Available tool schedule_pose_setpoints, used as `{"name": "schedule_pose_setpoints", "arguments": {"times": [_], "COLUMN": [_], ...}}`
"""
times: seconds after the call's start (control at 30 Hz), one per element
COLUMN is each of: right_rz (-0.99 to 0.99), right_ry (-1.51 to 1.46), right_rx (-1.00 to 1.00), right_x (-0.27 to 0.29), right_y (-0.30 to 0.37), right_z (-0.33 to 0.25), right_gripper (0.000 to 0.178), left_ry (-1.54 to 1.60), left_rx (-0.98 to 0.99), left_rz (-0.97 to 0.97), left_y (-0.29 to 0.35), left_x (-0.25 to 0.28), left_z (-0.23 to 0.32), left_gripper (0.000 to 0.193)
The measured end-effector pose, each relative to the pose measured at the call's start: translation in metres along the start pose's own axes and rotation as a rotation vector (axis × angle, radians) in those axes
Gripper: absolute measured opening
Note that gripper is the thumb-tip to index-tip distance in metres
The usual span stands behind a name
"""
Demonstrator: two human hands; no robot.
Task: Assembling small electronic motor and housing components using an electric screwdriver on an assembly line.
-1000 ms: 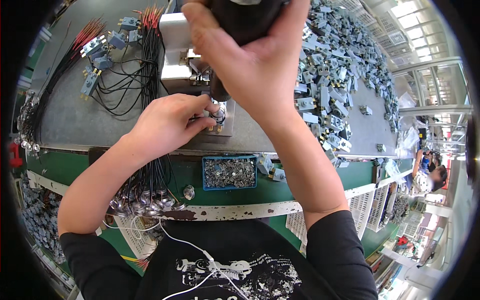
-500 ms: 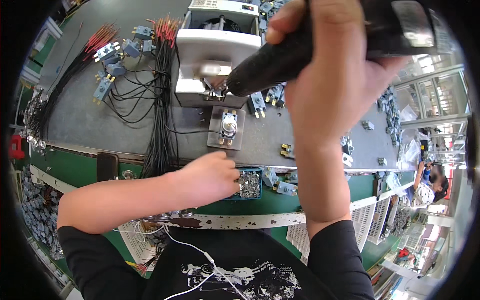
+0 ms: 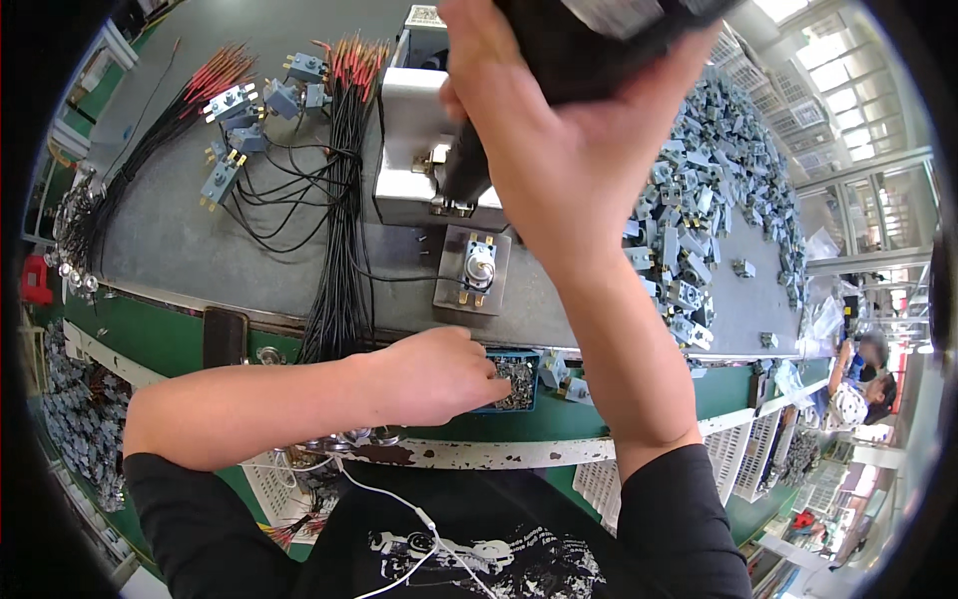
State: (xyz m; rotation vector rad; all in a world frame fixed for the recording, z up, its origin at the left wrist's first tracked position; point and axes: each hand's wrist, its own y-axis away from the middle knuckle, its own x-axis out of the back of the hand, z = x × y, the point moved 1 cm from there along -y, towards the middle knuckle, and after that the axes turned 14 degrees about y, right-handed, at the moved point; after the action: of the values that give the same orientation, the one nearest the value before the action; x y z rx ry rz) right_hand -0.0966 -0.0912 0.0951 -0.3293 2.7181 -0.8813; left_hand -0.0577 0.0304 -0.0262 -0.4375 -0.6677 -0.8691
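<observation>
My right hand (image 3: 569, 160) is wrapped round a black power screwdriver (image 3: 467, 165). The screwdriver's lower end meets the front outlet of a white box-shaped screw feeder (image 3: 404, 130); its tip is hard to make out. In front of the feeder, a grey switch (image 3: 479, 268) with a round silver part and brass terminals sits on a metal block (image 3: 451, 299), a black wire running to it from the left. My left hand (image 3: 439, 377) is at the near table edge with its fingers curled over a blue tray (image 3: 534, 384) of small metal parts. Whatever those fingers hold is hidden.
Black wires with red-orange ends (image 3: 344, 200) lie in a bundle left of the feeder, beside several wired switches (image 3: 222, 180). A large heap of grey switches (image 3: 699, 170) covers the right. A dark phone-like object (image 3: 225, 337) lies left. Another person (image 3: 858, 394) sits far right.
My right hand has brought the screwdriver left and more upright against the feeder's outlet. My left hand has shifted slightly over the blue tray. The whole view has shifted a little.
</observation>
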Motion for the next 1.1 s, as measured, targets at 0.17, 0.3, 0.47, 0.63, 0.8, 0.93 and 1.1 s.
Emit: {"name": "schedule_pose_setpoints", "arguments": {"times": [0.17,0.3,0.47,0.63,0.8,0.93,1.1], "right_rz": [-0.198,-0.158,-0.130,-0.106,-0.077,-0.058,-0.028], "right_ry": [0.157,0.306,0.300,0.273,0.384,0.304,0.331], "right_rx": [0.202,0.085,0.036,0.007,0.012,-0.014,-0.088], "right_x": [0.054,0.083,0.092,0.091,0.076,0.075,0.080], "right_y": [0.001,-0.004,0.008,0.017,0.027,0.029,0.033], "right_z": [-0.024,-0.037,-0.039,-0.044,-0.050,-0.042,-0.045], "right_gripper": [0.024,0.021,0.022,0.023,0.024,0.021,0.031], "left_ry": [0.003,-0.044,-0.290,-0.318,-0.280,-0.274,-0.245], "left_rx": [-0.043,0.109,0.207,0.239,0.277,0.258,0.284], "left_rz": [0.058,0.500,0.605,0.599,0.600,0.619,0.616], "left_y": [0.001,0.003,0.012,0.006,0.006,0.009,0.009], "left_x": [0.009,0.052,0.059,0.057,0.053,0.053,0.053], "left_z": [0.008,0.009,-0.011,-0.014,-0.016,-0.015,-0.014], "left_gripper": [0.011,0.007,0.015,0.017,0.019,0.019,0.020]}}
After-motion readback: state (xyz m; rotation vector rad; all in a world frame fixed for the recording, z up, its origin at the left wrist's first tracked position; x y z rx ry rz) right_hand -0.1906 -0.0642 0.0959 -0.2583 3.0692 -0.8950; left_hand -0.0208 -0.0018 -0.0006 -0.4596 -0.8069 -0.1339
